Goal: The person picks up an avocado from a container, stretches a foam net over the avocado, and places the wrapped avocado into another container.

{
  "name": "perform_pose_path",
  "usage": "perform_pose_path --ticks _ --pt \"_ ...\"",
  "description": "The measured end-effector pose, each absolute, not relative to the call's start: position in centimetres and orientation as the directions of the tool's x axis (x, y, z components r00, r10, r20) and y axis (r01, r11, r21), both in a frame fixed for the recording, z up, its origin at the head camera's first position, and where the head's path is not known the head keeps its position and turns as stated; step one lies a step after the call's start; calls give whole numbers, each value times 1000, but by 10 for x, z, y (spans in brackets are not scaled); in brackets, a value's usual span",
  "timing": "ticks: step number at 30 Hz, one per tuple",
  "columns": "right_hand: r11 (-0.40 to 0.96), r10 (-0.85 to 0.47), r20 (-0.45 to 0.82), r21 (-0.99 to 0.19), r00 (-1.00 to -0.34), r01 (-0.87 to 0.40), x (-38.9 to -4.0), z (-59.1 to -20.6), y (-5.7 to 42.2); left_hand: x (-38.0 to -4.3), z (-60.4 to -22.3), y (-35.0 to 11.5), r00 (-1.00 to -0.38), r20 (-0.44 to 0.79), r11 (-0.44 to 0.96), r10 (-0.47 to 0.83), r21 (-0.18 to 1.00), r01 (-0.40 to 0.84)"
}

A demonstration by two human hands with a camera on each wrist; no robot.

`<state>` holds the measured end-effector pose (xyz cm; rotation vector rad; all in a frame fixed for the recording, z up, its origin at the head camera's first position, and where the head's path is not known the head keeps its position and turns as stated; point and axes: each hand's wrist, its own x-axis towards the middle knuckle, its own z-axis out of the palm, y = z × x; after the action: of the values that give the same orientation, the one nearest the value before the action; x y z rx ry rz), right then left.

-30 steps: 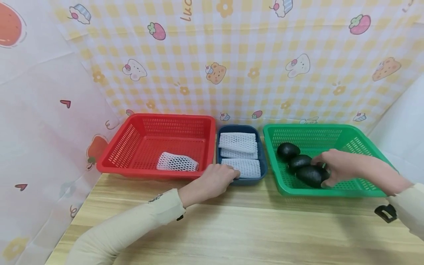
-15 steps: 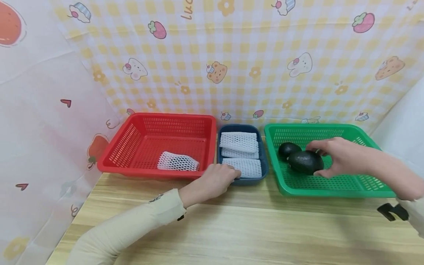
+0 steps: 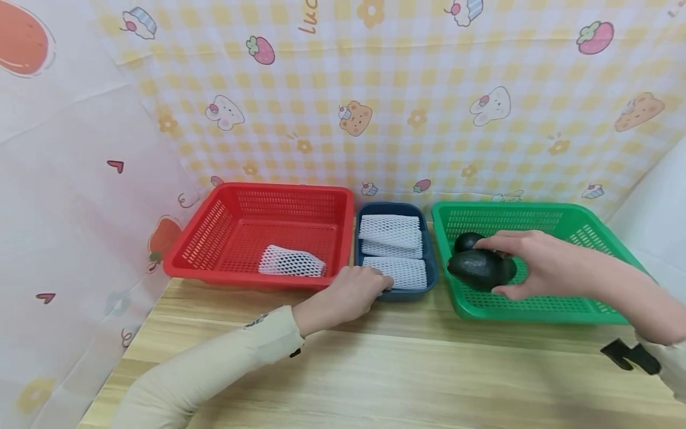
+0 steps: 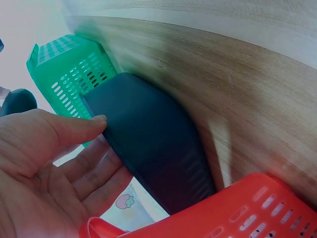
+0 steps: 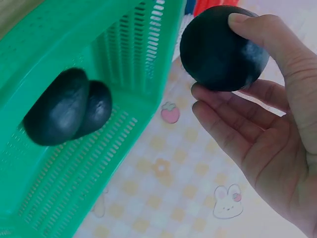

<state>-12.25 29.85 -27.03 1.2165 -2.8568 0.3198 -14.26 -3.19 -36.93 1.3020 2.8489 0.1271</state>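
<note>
My right hand [image 3: 552, 267] holds a dark avocado [image 3: 474, 269] between thumb and fingers, lifted above the green basket [image 3: 509, 314]. Two more avocados, one of them this dark one [image 5: 57, 109] in the right wrist view, lie in that basket, partly hidden in the head view. My left hand [image 3: 351, 295] pinches the near rim of a dark blue tray [image 4: 148, 134], its thumb on the outer wall. Inside the tray lie white foam net sleeves [image 3: 393, 273], stacked flat in two groups.
To the left stands a red basket [image 3: 289, 205] holding one puffed-out foam net sleeve [image 3: 308, 265]. Tray and baskets stand side by side on a wooden table [image 3: 375, 369], against a patterned cloth [image 3: 321, 77] at the back.
My right hand has picked an avocado up from the green basket and carried it leftward. My left hand stays on the tray rim.
</note>
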Motion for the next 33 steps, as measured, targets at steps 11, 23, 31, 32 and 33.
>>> perform_pose_path --ticks 11,23,31,32,33 --pt "586 -782 70 -260 -620 -768 -106 -279 274 -143 -368 -30 -654 23 652 756 60 756" --pt "624 -759 17 -268 -651 -734 -87 -298 238 -144 -369 -31 -653 25 649 757 81 756" --pt "642 -749 -32 -283 -661 -713 -71 -311 218 -143 -367 -30 -661 -10 660 750 72 748" --pt "639 -752 -32 -281 -658 -716 -69 -314 217 -142 -367 -30 -662 -13 661 749 68 747" --pt "635 -755 -33 -282 -655 -719 -67 -317 215 -142 -367 -30 -663 -14 662 749 65 747"
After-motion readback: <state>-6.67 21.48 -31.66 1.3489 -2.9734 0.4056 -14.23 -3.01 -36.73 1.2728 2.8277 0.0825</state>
